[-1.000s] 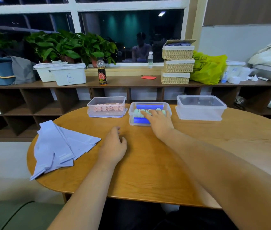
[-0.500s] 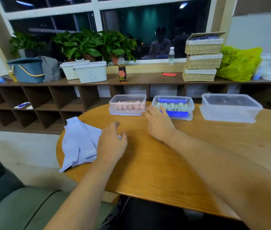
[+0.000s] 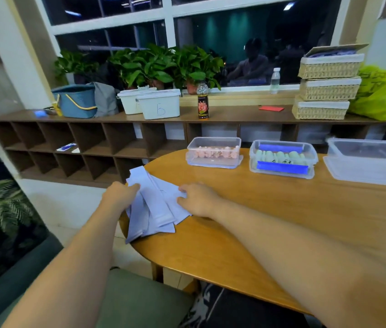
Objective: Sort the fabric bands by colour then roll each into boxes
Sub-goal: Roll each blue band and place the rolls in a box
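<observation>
Touching bands (image 3: 154, 204) (seemingly), left hand (image 3: 120, 195), right hand (image 3: 199, 200)

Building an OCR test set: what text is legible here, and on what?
"Б" (could be a "6"), handwritten in blue: front white bin.
bottle label: too blurred to read.
Black marks on the green rolls: too small to read.
Print on the yellow-green bag: unreadable.
</observation>
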`<action>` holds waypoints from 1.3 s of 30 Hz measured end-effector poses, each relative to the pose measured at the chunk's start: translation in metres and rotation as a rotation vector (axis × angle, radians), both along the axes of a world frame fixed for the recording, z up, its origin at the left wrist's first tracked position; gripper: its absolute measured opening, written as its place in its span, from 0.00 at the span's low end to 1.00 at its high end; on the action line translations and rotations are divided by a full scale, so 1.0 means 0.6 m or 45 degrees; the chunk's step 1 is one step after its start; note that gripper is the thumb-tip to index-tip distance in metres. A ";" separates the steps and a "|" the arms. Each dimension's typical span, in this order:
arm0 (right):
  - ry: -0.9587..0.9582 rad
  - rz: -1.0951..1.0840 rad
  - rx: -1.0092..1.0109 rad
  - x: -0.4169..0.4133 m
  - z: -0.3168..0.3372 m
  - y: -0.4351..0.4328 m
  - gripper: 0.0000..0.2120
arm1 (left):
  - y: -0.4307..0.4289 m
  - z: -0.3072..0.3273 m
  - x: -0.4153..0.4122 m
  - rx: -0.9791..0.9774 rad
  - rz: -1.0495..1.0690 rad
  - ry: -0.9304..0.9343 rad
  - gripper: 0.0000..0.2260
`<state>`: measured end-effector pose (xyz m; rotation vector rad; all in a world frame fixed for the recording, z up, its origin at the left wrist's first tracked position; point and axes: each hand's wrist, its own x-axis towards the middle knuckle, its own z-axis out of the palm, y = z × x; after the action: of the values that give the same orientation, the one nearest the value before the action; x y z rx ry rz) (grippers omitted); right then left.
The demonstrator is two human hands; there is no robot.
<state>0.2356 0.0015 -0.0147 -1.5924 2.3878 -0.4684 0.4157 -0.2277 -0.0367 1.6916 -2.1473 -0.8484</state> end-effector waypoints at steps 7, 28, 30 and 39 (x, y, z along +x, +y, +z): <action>0.063 0.023 -0.149 0.013 -0.045 0.019 0.26 | 0.022 0.053 -0.055 0.267 0.074 0.220 0.37; -1.077 -0.037 -0.801 -0.037 0.111 0.089 0.38 | 0.239 0.289 -0.103 -0.306 -0.882 0.768 0.09; -1.154 0.032 -0.878 -0.040 0.154 0.122 0.27 | 0.295 0.334 -0.125 -0.304 -1.006 0.824 0.06; -1.043 -0.062 -1.139 -0.096 0.271 0.328 0.22 | 0.500 0.451 -0.214 -0.298 -1.208 1.073 0.08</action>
<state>0.1780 0.1983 0.1478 -1.1759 1.6133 -1.9416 0.2875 0.0723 0.2338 0.0223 -2.1630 -1.1593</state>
